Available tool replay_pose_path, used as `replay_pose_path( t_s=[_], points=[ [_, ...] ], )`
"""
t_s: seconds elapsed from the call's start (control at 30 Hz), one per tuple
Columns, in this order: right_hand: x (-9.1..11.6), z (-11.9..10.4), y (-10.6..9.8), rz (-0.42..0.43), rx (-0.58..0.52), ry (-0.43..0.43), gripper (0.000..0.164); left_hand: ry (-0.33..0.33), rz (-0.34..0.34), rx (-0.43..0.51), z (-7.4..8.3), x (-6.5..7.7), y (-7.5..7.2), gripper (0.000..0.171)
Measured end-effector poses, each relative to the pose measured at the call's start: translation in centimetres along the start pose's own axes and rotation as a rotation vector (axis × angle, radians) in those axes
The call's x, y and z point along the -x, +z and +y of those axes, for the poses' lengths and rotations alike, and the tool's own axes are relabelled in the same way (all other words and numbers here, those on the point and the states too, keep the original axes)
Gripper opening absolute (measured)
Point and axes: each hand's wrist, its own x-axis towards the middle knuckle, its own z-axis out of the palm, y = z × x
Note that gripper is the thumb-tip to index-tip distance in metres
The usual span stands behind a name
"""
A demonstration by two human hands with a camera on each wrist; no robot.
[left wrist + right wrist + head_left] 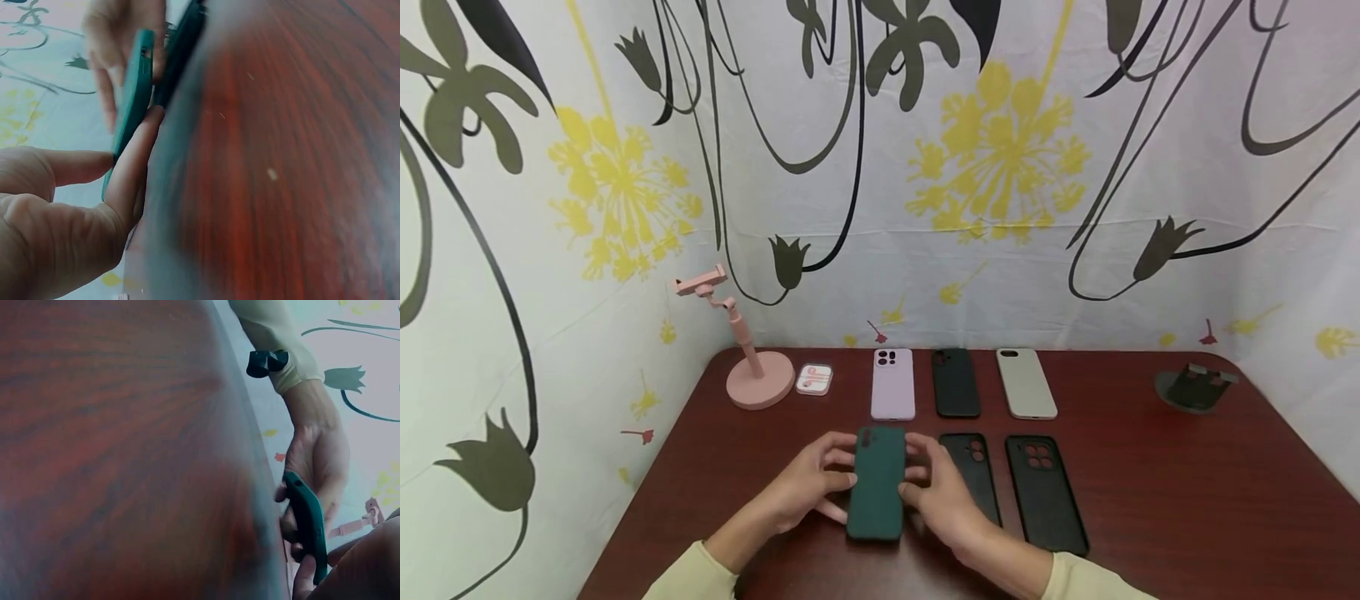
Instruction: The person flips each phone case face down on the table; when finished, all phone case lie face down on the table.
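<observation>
Between both hands a dark green phone case [877,483] is held just above the table, its camera cutout toward the top left. My left hand [805,479] grips the left edge, thumb on the face and fingers behind. On the opposite edge my right hand [943,496] pinches the case the same way. Seen from the left wrist, the green case [134,94] stands edge-on between thumb and finger. The right wrist view shows the green case [306,519] with a hand at either end. A black phone case [973,471] lies partly behind my right forearm.
Another black case [1047,492] lies at the right. Behind stand a row of lilac [892,392], black [956,387] and pale grey [1027,387] cases. A pink phone stand [760,379], a small white earphone box [814,379] and a dark stand [1195,389] are near the back edge.
</observation>
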Motion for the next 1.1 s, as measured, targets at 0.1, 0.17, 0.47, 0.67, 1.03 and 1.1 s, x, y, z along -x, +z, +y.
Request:
replay_pose_path(
  t_s=[0.1, 0.17, 0.47, 0.67, 1.03, 1.1],
  points=[
    [-0.1, -0.1, -0.2, 0.003, 0.064, -0.035, 0.069, 0.011, 0.017, -0.055, -0.5, -0.2, 0.2, 0.060],
    [-0.1, -0.2, -0.3, 0.003, 0.105, -0.051, 0.070, 0.020, 0.031, -0.078, -0.7, -0.2, 0.4, 0.061],
    [-0.4, 0.4, -0.8, 0.025, 0.313, -0.169, 0.079, 0.036, 0.088, -0.213, -0.1, -0.8, 1.1, 0.058],
    [-0.8, 0.9, -1.0, -0.024, 0.407, -0.190, 0.087, 0.077, 0.125, -0.366, 0.0, -1.2, 1.6, 0.056],
    [-0.4, 0.7, -1.3, -0.100, 0.489, -0.171, 0.097, 0.063, 0.137, -0.518, 0.3, -1.7, 1.5, 0.059],
    [-0.3, 0.6, -1.2, -0.105, 0.499, -0.164, 0.099, 0.065, 0.143, -0.532, 0.3, -1.7, 1.6, 0.061]
  ],
)
